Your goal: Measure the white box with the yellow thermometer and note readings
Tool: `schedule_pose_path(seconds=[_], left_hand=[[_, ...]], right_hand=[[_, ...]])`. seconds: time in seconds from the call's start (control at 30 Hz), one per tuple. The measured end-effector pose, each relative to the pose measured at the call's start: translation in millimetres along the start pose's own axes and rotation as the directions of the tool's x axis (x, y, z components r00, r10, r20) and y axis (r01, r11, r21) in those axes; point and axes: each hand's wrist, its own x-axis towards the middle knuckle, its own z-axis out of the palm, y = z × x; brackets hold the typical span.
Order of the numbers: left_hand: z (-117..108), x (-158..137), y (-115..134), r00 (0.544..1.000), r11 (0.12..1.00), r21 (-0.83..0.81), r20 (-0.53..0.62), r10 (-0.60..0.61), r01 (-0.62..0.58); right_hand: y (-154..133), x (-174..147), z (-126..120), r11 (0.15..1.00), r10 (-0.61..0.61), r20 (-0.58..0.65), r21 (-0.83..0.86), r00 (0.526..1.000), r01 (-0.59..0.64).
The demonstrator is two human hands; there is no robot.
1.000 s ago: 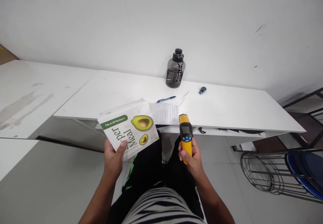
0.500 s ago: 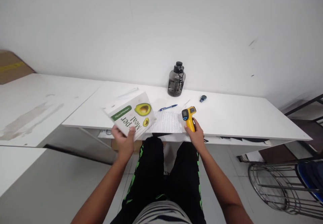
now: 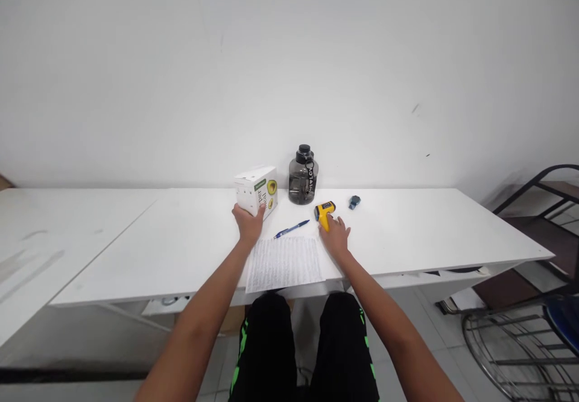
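My left hand (image 3: 249, 223) grips a white carton (image 3: 257, 192) with avocado pictures and a green label, upright at the back of the table. Its thumb lies on the printed face. My right hand (image 3: 335, 233) is around the handle of a yellow infrared thermometer (image 3: 325, 210), low over the table; whether the tool rests on the surface I cannot tell. Between my hands lies a blue pen (image 3: 292, 229), slanting up to the right. A sheet of paper covered in writing (image 3: 284, 264) lies at the table's front edge.
A dark translucent water bottle (image 3: 303, 175) stands by the wall, between carton and thermometer. Right of the thermometer lies a small dark blue object (image 3: 354, 201). The white table (image 3: 420, 233) backs onto the wall. A metal-framed chair (image 3: 511, 347) is at the lower right.
Both hands have moved forward over the table, carrying the carton and the thermometer. The carton has gone from tilted to upright near the bottle. The camera view has lifted, showing the whole sheet.
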Motion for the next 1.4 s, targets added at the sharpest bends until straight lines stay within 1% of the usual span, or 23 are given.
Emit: schedule_pose_path(seconds=[0.07, 0.17, 0.2, 0.27, 0.3, 0.33, 0.4, 0.5, 0.57, 0.6, 0.67, 0.7, 0.73, 0.77, 0.83, 0.9, 0.97, 1.0, 1.03, 1.1, 1.27, 1.33, 1.4], left_hand=[[8.3, 5.6, -1.5, 0.999, 0.998, 0.067, 0.030, -0.014, 0.012], [11.8, 8.5, -1.6, 0.999, 0.966, 0.256, -0.001, -0.038, 0.037], [11.4, 8.2, -0.8, 0.999, 0.947, 0.316, -0.019, -0.045, 0.049], [10.3, 6.8, 1.5, 0.998, 0.922, 0.381, -0.025, -0.063, 0.068], [10.1, 6.0, 3.0, 0.997, 0.918, 0.390, -0.023, -0.072, 0.076], [10.1, 5.2, 4.5, 0.997, 0.917, 0.393, -0.020, -0.069, 0.071], [10.3, 4.1, 7.1, 0.997, 0.916, 0.394, -0.015, -0.073, 0.073], [9.7, 3.4, 9.9, 0.996, 0.919, 0.385, -0.001, -0.087, 0.081], [9.0, 3.4, 10.4, 0.996, 0.926, 0.369, 0.009, -0.091, 0.082], [8.8, 3.5, 10.1, 0.996, 0.930, 0.358, 0.011, -0.092, 0.082], [9.3, 3.9, 8.5, 0.996, 0.939, 0.335, 0.007, -0.084, 0.077], [9.9, 4.2, 7.3, 0.997, 0.943, 0.324, 0.003, -0.076, 0.071], [10.6, 4.4, 6.0, 0.998, 0.947, 0.316, -0.003, -0.066, 0.063], [11.3, 4.6, 4.8, 0.998, 0.949, 0.310, -0.010, -0.055, 0.055], [12.2, 4.7, 2.9, 0.999, 0.952, 0.303, -0.019, -0.037, 0.041], [12.4, 4.5, 2.2, 0.999, 0.952, 0.303, -0.018, -0.031, 0.035], [12.0, 4.4, 2.1, 0.999, 0.952, 0.306, -0.014, -0.032, 0.035], [11.8, 4.5, 2.1, 0.999, 0.951, 0.308, -0.014, -0.033, 0.036], [11.7, 4.8, 1.8, 0.999, 0.950, 0.310, -0.014, -0.032, 0.035], [12.3, 5.5, 0.7, 1.000, 0.948, 0.317, -0.015, -0.026, 0.029], [13.6, 5.5, -0.5, 0.999, 0.953, 0.301, -0.035, -0.013, 0.023], [11.5, 2.1, 2.9, 0.995, 0.957, 0.287, -0.064, 0.074, -0.053], [7.8, -4.3, 8.6, 0.972, 0.941, 0.278, -0.078, 0.223, -0.194]], right_hand=[[2.5, 3.6, 2.5, 0.999, 0.003, -0.029, -0.035, 1.000, -0.004], [3.9, 6.4, 1.8, 0.986, -0.038, -0.082, -0.167, 0.996, 0.024], [2.8, 7.2, 0.6, 0.971, -0.080, -0.097, -0.234, 0.992, 0.056], [-2.6, 9.4, -2.0, 0.908, -0.239, -0.092, -0.375, 0.967, 0.189], [-6.7, 11.0, -2.8, 0.867, -0.323, -0.065, -0.420, 0.944, 0.268], [-11.6, 13.0, -3.0, 0.817, -0.408, -0.003, -0.446, 0.913, 0.364], [-21.9, 18.0, -1.1, 0.730, -0.506, 0.127, -0.464, 0.853, 0.502], [-32.1, 26.2, 4.7, 0.657, -0.549, 0.279, -0.439, 0.788, 0.613], [-32.1, 30.0, 7.6, 0.667, -0.567, 0.301, -0.378, 0.767, 0.642], [-30.3, 30.7, 8.3, 0.701, -0.571, 0.272, -0.329, 0.774, 0.633], [-24.5, 28.9, 8.3, 0.813, -0.543, 0.146, -0.158, 0.827, 0.561], [-21.3, 26.6, 7.9, 0.862, -0.503, 0.078, -0.022, 0.861, 0.506], [-18.4, 23.7, 7.5, 0.883, -0.457, 0.030, 0.137, 0.889, 0.449], [-15.9, 20.6, 7.2, 0.869, -0.417, 0.011, 0.299, 0.909, 0.394], [-12.7, 15.5, 7.4, 0.774, -0.385, 0.041, 0.559, 0.922, 0.298], [-11.6, 13.4, 8.4, 0.691, -0.428, 0.136, 0.687, 0.893, 0.227], [-12.0, 14.3, 8.9, 0.667, -0.464, 0.241, 0.729, 0.852, 0.156], [-12.6, 15.4, 8.5, 0.669, -0.463, 0.271, 0.731, 0.844, 0.133], [-13.2, 16.6, 7.6, 0.674, -0.449, 0.276, 0.729, 0.850, 0.120], [-15.1, 18.7, 4.6, 0.691, -0.402, 0.246, 0.713, 0.882, 0.116], [-20.7, 18.9, -1.1, 0.787, -0.308, 0.215, 0.605, 0.927, 0.122], [-21.4, 18.3, -0.1, 0.794, -0.297, 0.201, 0.596, 0.934, 0.124], [-20.9, 18.5, 2.7, 0.781, -0.310, 0.202, 0.611, 0.929, 0.128]])
